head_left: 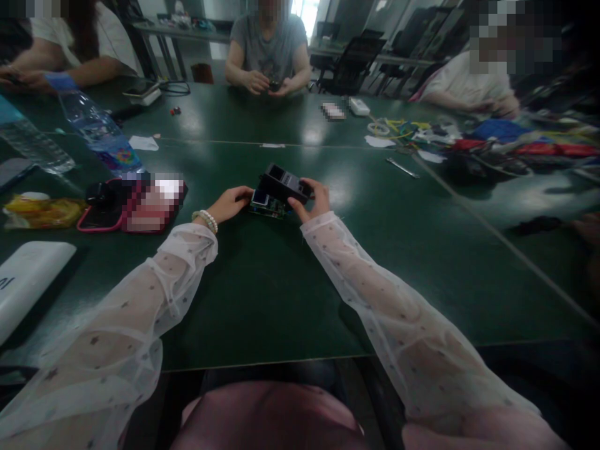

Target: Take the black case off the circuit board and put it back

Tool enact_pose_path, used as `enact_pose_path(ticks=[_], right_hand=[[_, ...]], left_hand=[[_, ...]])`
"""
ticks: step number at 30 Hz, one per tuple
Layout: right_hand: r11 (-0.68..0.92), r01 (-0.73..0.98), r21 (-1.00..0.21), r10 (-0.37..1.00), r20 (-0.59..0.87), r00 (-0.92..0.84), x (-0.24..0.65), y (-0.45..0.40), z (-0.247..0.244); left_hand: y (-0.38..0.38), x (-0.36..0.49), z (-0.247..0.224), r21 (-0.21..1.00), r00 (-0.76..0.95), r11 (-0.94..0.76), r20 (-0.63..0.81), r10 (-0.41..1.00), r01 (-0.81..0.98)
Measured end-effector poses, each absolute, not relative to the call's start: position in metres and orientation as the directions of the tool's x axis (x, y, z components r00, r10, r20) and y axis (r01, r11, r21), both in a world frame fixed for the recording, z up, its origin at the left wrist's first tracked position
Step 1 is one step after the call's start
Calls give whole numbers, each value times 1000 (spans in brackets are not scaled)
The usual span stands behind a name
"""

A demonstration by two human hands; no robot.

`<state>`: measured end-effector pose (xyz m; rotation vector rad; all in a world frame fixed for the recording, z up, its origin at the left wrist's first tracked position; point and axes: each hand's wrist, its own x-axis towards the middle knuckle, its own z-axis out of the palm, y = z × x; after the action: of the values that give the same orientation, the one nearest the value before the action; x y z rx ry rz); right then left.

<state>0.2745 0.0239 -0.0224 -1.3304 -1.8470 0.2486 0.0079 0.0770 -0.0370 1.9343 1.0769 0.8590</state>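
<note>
Over the green table (262,300), my right hand (315,201) grips a black plastic casing (287,182) by its right end, thumb in front and fingers behind. The casing is tilted and has a window opening and small slots. Just beneath its left part is a green circuit board (274,211) with a small screen (260,199). My left hand (230,204), a beaded bracelet at its wrist, has its fingers closed at the board's left edge. The casing covers part of the board, so I cannot tell whether the two touch.
Left of my hands lie an open pink-edged case (124,206), a yellow packet (44,211), water bottles (100,131) and a white box-like object (32,284). Tweezers (402,167) and a heap of cables (487,147) lie to the right. Several people sit around the table.
</note>
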Motion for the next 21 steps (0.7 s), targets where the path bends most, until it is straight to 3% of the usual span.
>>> enact_pose_path(ticks=[6, 13, 21], right_hand=[[453, 658, -601, 873, 450, -190, 269, 21, -24], [458, 750, -478, 879, 369, -302, 267, 27, -32], [458, 742, -490, 884, 337, -323, 268, 29, -33]], left_hand=[[81, 8, -42, 841, 403, -382, 220, 888, 383], [75, 10, -34, 860, 374, -363, 223, 900, 360], [62, 11, -22, 888, 361, -289, 154, 920, 358]])
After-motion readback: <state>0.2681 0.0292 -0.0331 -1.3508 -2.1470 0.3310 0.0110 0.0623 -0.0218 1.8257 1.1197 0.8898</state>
